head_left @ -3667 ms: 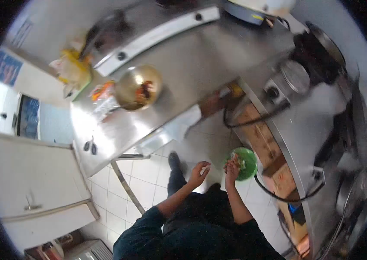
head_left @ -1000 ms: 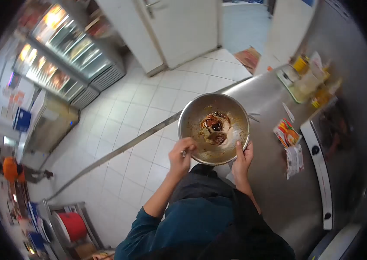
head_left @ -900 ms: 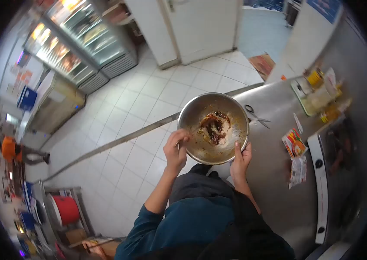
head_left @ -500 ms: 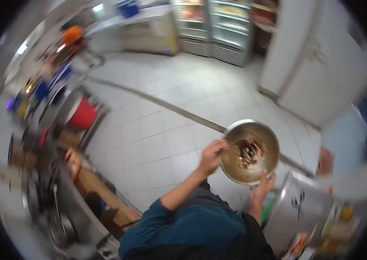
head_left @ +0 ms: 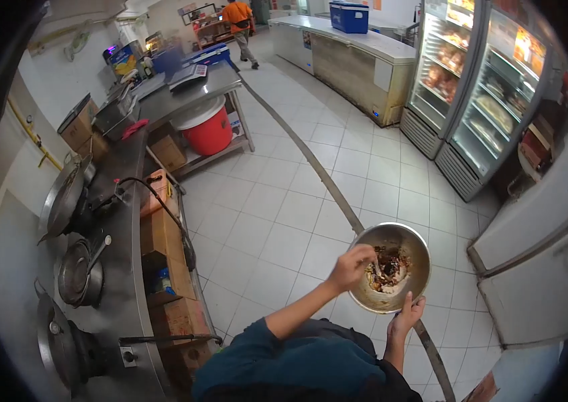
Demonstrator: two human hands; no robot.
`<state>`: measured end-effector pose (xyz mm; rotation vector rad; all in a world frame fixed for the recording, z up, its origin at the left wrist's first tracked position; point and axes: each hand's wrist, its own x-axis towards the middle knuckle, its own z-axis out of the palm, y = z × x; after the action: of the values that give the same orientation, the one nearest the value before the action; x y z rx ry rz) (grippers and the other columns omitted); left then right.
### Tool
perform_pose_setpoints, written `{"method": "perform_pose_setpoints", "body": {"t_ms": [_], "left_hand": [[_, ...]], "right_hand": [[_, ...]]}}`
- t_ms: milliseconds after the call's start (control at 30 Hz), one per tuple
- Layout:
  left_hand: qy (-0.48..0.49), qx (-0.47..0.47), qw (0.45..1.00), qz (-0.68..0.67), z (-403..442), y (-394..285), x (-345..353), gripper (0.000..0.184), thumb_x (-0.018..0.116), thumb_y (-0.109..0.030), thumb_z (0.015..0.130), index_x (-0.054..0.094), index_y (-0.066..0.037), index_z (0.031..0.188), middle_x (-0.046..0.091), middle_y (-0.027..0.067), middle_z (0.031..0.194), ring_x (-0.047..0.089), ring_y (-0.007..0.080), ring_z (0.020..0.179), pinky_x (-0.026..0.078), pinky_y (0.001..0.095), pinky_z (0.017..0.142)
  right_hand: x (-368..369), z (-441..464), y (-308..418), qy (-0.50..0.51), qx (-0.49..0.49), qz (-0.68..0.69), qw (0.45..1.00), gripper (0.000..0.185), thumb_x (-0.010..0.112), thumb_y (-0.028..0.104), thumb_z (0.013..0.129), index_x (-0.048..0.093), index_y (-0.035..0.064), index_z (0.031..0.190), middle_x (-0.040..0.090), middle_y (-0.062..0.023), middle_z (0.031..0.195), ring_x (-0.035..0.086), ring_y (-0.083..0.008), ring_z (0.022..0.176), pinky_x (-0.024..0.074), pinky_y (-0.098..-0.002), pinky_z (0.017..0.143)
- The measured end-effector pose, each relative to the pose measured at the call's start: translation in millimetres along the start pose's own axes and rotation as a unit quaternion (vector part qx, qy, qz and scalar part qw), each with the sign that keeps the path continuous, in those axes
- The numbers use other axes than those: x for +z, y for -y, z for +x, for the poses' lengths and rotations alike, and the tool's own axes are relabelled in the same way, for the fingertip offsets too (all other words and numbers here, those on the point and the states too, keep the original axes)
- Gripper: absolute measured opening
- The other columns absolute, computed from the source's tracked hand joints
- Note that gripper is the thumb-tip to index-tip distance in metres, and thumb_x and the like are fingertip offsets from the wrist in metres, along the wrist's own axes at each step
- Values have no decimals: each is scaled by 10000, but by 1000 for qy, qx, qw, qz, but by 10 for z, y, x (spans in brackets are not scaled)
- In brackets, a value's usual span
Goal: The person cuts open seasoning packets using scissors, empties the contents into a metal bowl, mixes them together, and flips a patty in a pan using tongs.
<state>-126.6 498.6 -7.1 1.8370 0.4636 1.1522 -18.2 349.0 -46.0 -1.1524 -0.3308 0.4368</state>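
A round metal bowl [head_left: 423,258] is held out in front of my body, above the tiled floor. My right hand [head_left: 406,316] grips its near rim, thumb up against the side. Over the bowl's left side, my left hand [head_left: 353,266] is closed around a thin utensil [head_left: 376,269] whose lower end dips into the food; its full shape is hidden. Inside lies a mixture [head_left: 391,268] of dark brown sauce, pale paste and chopped bits.
Along the left runs a steel stove counter with woks [head_left: 62,194] and a pan [head_left: 81,273]. Beyond it a red bucket [head_left: 209,130] sits on a table's lower shelf. Glass-door fridges [head_left: 498,100] and a chest freezer [head_left: 351,67] stand ahead. A person in orange [head_left: 237,17] is far back.
My view has swung toward the left, bringing the stove counter and far room into sharper sight. The bowl sits lower in view, still held by my right hand, with my left hand over it.
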Motion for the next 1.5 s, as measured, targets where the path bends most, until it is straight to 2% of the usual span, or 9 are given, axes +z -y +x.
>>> {"method": "perform_pose_setpoints", "body": {"t_ms": [133,333,467,567,700,800,967,1267,1500], "left_hand": [[58,49,996,50,-17,-93,-43,79,508,6,758,553,-15,820,560,115,864,557,227,768,453,290,673],[-124,-55,986,98,633,377,-363,55,500,-7,772,547,15,752,569,114,778,560,209,758,446,277,667],[-148,14,982,118,988,498,56,59,516,-20,765,560,12,741,582,120,824,563,236,773,447,297,688],[-136,-17,978,158,936,463,130,64,512,-17,769,562,15,746,582,127,826,560,245,787,445,302,708],[-246,-60,949,187,1144,503,-219,79,507,-34,788,559,16,756,582,128,823,566,237,791,447,291,709],[-323,-59,924,194,1380,589,-278,82,507,-38,788,561,12,752,585,126,825,565,244,789,444,305,723],[-310,-38,904,292,1078,387,-11,121,509,-76,799,565,11,737,588,120,828,561,234,773,438,317,718],[-455,-36,810,367,748,79,-604,119,441,-18,819,517,57,766,513,124,803,524,184,711,446,271,602],[-623,-80,747,220,360,211,182,115,420,-47,822,451,52,774,458,93,810,504,151,693,489,267,577]], "right_hand": [[335,342,8,21,18,11,1000,99,483,85,841,418,29,891,510,-52,882,486,-102,804,397,-249,735],[604,1056,-198,86,32,7,996,88,492,84,836,428,41,878,518,-44,877,486,-90,786,399,-239,721],[853,1571,-332,147,45,-3,988,74,496,86,835,439,48,863,530,-42,868,489,-83,772,400,-235,708],[1008,1946,-368,196,52,10,979,79,499,84,832,441,44,868,535,-46,861,493,-86,770,405,-234,704],[1310,2181,-301,253,67,19,965,79,504,74,828,430,50,836,520,-28,812,474,-68,742,397,-214,669],[1521,2242,-369,294,65,18,953,108,506,77,827,406,62,790,486,2,754,439,-43,689,371,-188,625],[1769,2306,-482,371,77,16,925,111,509,82,827,406,64,790,491,2,747,435,-33,672,369,-189,607],[2103,1927,-619,484,129,65,863,163,540,74,807,386,61,754,406,37,649,383,-28,595,306,-163,513],[2114,1740,-621,504,157,50,848,201,541,41,800,360,88,728,364,52,634,350,-19,586,303,-163,514]]}}
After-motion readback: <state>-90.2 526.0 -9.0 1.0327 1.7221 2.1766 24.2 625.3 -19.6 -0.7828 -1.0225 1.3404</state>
